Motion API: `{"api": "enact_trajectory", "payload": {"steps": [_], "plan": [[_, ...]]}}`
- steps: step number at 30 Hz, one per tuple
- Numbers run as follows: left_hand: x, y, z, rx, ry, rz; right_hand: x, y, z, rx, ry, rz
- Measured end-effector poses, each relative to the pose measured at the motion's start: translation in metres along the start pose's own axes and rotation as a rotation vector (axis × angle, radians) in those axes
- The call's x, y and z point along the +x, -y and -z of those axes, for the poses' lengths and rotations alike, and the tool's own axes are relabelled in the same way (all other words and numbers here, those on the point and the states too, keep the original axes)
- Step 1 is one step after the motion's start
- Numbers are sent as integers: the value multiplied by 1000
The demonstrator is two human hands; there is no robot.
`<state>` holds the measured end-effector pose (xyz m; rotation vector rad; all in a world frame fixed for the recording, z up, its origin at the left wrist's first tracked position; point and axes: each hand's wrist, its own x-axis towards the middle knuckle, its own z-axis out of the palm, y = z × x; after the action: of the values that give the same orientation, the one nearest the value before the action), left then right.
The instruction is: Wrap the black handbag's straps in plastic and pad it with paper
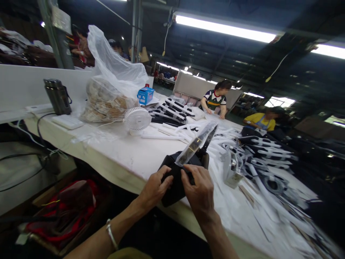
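Observation:
A black bag (174,192) is at the front edge of the table, between my two hands. My left hand (155,187) grips its left side, thumb and fingers bent against the black material. On the right side, my right hand (199,187) closes on the bag near its upper edge, with the thumb pressed to the front. A strap with gold-coloured metal parts, wrapped in clear plastic (192,147), rises slanting from the bag's top. What my fingertips pinch behind the edge is hidden.
On the white table (118,154) are a small white fan (137,119), a large clear plastic sack (105,100), a dark flask (57,97) and a blue box (145,95). White-wrapped black straps (175,109) lie beyond, more wrapped pieces (269,151) at right. A co-worker (215,100) stands opposite.

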<state>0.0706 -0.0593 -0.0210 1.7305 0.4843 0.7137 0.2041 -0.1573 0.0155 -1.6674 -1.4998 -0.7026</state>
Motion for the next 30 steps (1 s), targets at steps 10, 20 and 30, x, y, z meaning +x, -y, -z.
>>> {"api": "enact_trajectory", "payload": {"steps": [10,20,30], "plan": [[2,12,3,-127,68,-1,7,0,-9,-51,69,26],[5,14,7,-167,108,-23,7,-3,-26,83,-39,-38],[10,19,8,-348,86,80,-5,8,-21,128,-8,-7]]}}
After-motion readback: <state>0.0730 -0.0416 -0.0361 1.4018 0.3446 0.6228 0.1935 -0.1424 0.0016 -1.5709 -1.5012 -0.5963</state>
